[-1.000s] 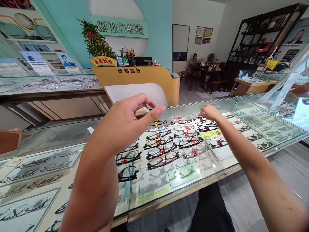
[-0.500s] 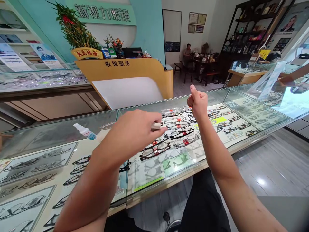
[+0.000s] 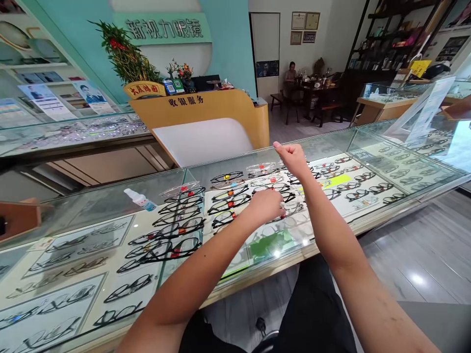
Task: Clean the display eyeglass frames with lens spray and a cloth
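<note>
My left hand (image 3: 268, 205) reaches low over the rows of eyeglasses, beside a clear-framed pair (image 3: 293, 210) with a red tag. Its fingers are curled downward and mostly hidden behind the back of the hand; whatever they grip does not show. Farther back, my right hand (image 3: 293, 159) is raised above the display counter (image 3: 235, 279), closed in a fist with the thumb sticking out to the left. The inside of that fist is out of sight. Black-framed eyeglasses (image 3: 228, 204) with coloured tags lie just left of my left hand.
A white spray bottle (image 3: 140, 200) with a blue label lies tilted at the left. More eyeglasses (image 3: 128, 288) fill the left part. A wooden tray (image 3: 18, 223) is at the far left edge. Behind the counter are a cashier desk (image 3: 221, 105) and a seated person (image 3: 290, 76).
My left hand, which held a small white thing, has moved right and down toward the eyeglasses; the white thing no longer shows. My right fist has tipped leftward. The view has shifted slightly.
</note>
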`<state>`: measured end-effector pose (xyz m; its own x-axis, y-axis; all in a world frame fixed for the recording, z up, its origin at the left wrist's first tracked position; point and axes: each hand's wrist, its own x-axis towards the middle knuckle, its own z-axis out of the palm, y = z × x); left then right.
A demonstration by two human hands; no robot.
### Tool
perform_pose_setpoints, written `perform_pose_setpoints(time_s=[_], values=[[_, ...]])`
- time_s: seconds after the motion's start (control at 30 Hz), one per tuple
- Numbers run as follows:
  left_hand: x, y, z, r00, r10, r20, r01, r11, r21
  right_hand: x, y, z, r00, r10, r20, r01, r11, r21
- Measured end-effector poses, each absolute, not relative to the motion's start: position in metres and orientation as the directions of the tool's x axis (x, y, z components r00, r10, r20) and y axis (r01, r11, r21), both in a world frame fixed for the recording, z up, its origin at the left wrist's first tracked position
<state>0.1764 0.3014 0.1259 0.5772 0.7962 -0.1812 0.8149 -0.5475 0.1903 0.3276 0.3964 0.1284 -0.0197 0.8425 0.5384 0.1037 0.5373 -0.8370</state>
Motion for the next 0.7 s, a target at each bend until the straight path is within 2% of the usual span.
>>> perform_pose_setpoints(time_s=[0.17, 0.23, 0.33, 0.43, 0.5, 0.6, 0.7], values=[[0.163, 0.302, 0.13, 0.583, 0.794, -0.174, 0.8, -0.525, 0.289, 0.331, 0.395, 0.134, 0.029, 0.847, 0.531, -0.021, 0.532, -0.847], [0.143, 0.298, 0.14, 0.593, 0.792, -0.146, 0.765, -0.498, 0.408, 0.336, 0.394, 0.136, 0.07, 0.846, 0.529, -0.056, 0.533, -0.844], [0.101, 0.295, 0.154, 0.542, 0.837, -0.074, 0.65, -0.361, 0.669, 0.336, 0.39, 0.138, 0.107, 0.849, 0.518, -0.078, 0.527, -0.847], [0.06, 0.299, 0.159, 0.338, 0.938, 0.083, 0.483, -0.248, 0.84, 0.315, 0.381, 0.14, 0.057, 0.867, 0.496, -0.068, 0.499, -0.864], [0.038, 0.305, 0.156, 0.13, 0.966, 0.223, 0.357, -0.256, 0.898, 0.288, 0.372, 0.142, -0.046, 0.858, 0.512, -0.019, 0.511, -0.859], [0.015, 0.314, 0.147, -0.114, 0.926, 0.36, 0.236, -0.326, 0.915, 0.241, 0.358, 0.143, -0.244, 0.824, 0.511, 0.073, 0.541, -0.838], [0.002, 0.317, 0.137, -0.189, 0.898, 0.397, 0.204, -0.36, 0.91, 0.203, 0.349, 0.138, -0.32, 0.837, 0.444, 0.106, 0.498, -0.861]])
